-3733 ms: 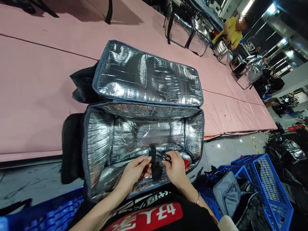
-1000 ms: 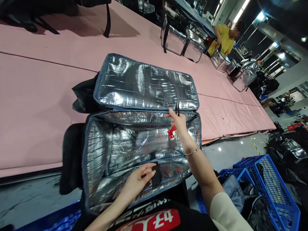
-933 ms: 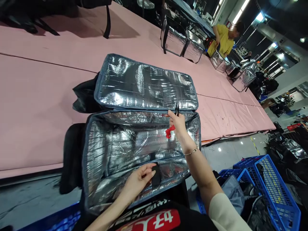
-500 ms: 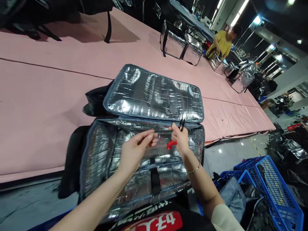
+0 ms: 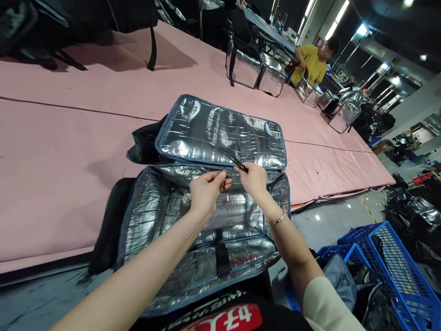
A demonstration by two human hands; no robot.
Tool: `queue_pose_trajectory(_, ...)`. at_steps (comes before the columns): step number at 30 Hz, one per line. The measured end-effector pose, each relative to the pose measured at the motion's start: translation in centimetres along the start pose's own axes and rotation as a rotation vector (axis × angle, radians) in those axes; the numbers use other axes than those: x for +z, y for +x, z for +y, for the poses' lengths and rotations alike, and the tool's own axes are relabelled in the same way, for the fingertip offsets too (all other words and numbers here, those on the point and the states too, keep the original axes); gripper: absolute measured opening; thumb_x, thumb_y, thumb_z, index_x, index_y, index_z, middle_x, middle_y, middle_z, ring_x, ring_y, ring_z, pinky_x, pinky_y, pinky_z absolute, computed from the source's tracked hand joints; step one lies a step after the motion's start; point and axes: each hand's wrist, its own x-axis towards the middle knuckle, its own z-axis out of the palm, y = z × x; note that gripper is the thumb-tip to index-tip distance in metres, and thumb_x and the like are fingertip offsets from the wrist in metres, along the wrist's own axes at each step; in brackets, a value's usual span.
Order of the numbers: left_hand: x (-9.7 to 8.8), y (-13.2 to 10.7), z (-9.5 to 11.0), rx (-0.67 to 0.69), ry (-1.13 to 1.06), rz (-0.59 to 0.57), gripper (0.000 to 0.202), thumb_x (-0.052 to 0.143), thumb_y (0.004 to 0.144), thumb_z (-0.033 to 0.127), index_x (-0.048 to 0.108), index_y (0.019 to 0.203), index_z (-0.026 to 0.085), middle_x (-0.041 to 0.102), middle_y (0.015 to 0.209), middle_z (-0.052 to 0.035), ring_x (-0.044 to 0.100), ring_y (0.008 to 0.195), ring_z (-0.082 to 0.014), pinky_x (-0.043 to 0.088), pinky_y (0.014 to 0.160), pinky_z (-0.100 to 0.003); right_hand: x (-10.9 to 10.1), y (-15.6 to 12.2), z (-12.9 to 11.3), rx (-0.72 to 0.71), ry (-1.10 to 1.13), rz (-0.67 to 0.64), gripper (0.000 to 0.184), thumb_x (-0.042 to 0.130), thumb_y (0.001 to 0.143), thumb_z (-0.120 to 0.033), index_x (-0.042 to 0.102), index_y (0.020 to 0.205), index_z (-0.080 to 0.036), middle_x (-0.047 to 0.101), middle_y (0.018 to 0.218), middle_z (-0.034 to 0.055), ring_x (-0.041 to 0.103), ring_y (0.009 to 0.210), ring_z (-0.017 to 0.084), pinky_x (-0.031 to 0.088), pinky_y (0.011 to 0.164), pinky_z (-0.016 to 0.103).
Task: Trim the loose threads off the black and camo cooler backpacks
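An insulated bag [image 5: 161, 257] with silver foil lining lies open in front of me, its foil-lined lid [image 5: 223, 133] folded back on the table. Above the bag's opening, near the hinge seam, my left hand [image 5: 208, 188] is closed in a pinch; what sits between its fingertips is too small to make out. Close beside it, my right hand [image 5: 255, 180] is wrapped round black thread snips [image 5: 240, 164], whose blades point left toward the seam. The rest of the snips is hidden in the palm. A black strap [image 5: 222, 259] runs down the bag's near inner wall.
The bag rests at the edge of a pink-covered table [image 5: 62, 151]. Black bags [image 5: 89, 23] stand far left, silver foil bags [image 5: 246, 69] along the far side. A person in yellow [image 5: 312, 62] handles bags there. Blue crates [image 5: 399, 276] sit on the floor at right.
My hands have come closer together and up toward the hinge seam. The snips have turned from pointing up to pointing left, and their red end has gone out of sight.
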Motion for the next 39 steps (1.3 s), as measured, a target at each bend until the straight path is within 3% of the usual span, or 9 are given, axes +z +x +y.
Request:
queue_pose_trajectory(2, 0.5, 0.3, -0.3, 0.0, -0.008, 0.016, 0.01, 0.07, 0.072, 0.018, 0.065, 0.067, 0.012, 0.064, 0.064, -0.0022, 0.06, 0.055, -0.0101, 0.053, 0.056, -0.02, 0.1, 0.3, 0.0, -0.008, -0.032, -0.035, 0.028, 0.053, 0.097, -0.039, 0.068, 0.08, -0.021, 0.07, 0.083, 0.0038, 0.064, 0.079, 0.021, 0.043, 0.067, 0.027)
queue_pose_trajectory(5, 0.8, 0.7, -0.7, 0.006, -0.019, 0.03, 0.011, 0.071, 0.071, 0.018, 0.062, 0.067, 0.014, 0.062, 0.061, -0.0002, 0.059, 0.053, -0.0095, 0.053, 0.055, -0.02, 0.4, 0.0, 0.5, -0.099, 0.003, 0.011, 0.015, 0.055, 0.097, -0.03, 0.068, 0.1, -0.023, 0.07, 0.099, 0.0015, 0.064, 0.092, 0.018, 0.045, 0.074, 0.024)
queue_pose_trajectory(7, 0.8, 0.8, -0.9, 0.014, -0.023, 0.026, 0.012, 0.072, 0.071, 0.02, 0.062, 0.068, 0.014, 0.063, 0.063, -0.0005, 0.059, 0.053, -0.0098, 0.053, 0.055, -0.02, 0.4, -0.2, 0.8, -0.148, -0.014, 0.028, 0.019, 0.054, 0.096, -0.025, 0.066, 0.112, -0.026, 0.069, 0.105, 0.0002, 0.063, 0.097, 0.017, 0.045, 0.077, 0.023)
queue_pose_trajectory(11, 0.6, 0.6, -1.1, 0.026, -0.032, 0.032, 0.009, 0.07, 0.072, 0.019, 0.063, 0.069, 0.016, 0.065, 0.066, -0.0014, 0.06, 0.055, -0.0108, 0.052, 0.054, -0.022, -0.1, 0.7, 0.6, -0.133, -0.147, -0.047, 0.022, 0.049, 0.096, -0.02, 0.069, 0.105, -0.025, 0.068, 0.101, 0.0021, 0.063, 0.095, 0.019, 0.046, 0.076, 0.027)
queue_pose_trajectory(15, 0.4, 0.6, -1.2, 0.016, -0.036, 0.035, 0.007, 0.07, 0.072, 0.02, 0.065, 0.071, 0.015, 0.067, 0.069, -0.0027, 0.062, 0.057, -0.0118, 0.054, 0.057, -0.024, -0.2, 1.6, 0.2, -0.118, -0.167, -0.061, 0.021, 0.05, 0.098, -0.031, 0.068, 0.099, -0.021, 0.069, 0.101, 0.0062, 0.064, 0.093, 0.024, 0.047, 0.075, 0.031)
queue_pose_trajectory(21, 0.2, 0.7, -1.1, 0.012, -0.056, 0.047, 0.01, 0.071, 0.07, 0.02, 0.064, 0.072, 0.014, 0.065, 0.067, -0.0019, 0.061, 0.057, -0.0114, 0.053, 0.058, -0.024, -0.1, 1.2, 1.0, -0.239, -0.129, -0.069, 0.024, 0.051, 0.096, -0.02, 0.066, 0.114, -0.027, 0.067, 0.107, 0.002, 0.062, 0.098, 0.018, 0.047, 0.078, 0.027)
queue_pose_trajectory(24, 0.2, 0.4, -1.0, 0.006, -0.057, 0.047, 0.01, 0.072, 0.07, 0.02, 0.066, 0.073, 0.012, 0.066, 0.07, -0.0034, 0.062, 0.059, -0.0111, 0.054, 0.06, -0.025, -0.5, 1.9, 0.6, -0.173, -0.156, -0.115, 0.028, 0.049, 0.093, -0.014, 0.071, 0.105, -0.027, 0.068, 0.104, 0.0023, 0.063, 0.094, 0.02, 0.046, 0.074, 0.028)
queue_pose_trajectory(28, 0.6, 0.4, -0.9, -0.001, -0.049, 0.063, 0.011, 0.069, 0.075, 0.021, 0.067, 0.074, 0.011, 0.067, 0.071, -0.0031, 0.061, 0.059, -0.0096, 0.053, 0.06, -0.023, -1.0, 3.2, -0.3, -0.112, -0.143, -0.14, 0.019, 0.056, 0.093, -0.031, 0.073, 0.087, -0.024, 0.071, 0.089, 0.005, 0.065, 0.086, 0.024, 0.044, 0.069, 0.03)
queue_pose_trajectory(39, 0.5, 0.3, -2.8, 0.126, 0.091, -0.017, 0.019, 0.069, 0.082, 0.019, 0.058, 0.067, 0.015, 0.054, 0.059, 0.0068, 0.051, 0.054, -0.0086, 0.046, 0.058, -0.024, -1.0, 3.1, -0.1, -0.083, -0.096, -0.149, 0.026, 0.057, 0.095, -0.041, 0.069, 0.08, -0.023, 0.071, 0.084, 0.0057, 0.065, 0.084, 0.025, 0.041, 0.066, 0.031)
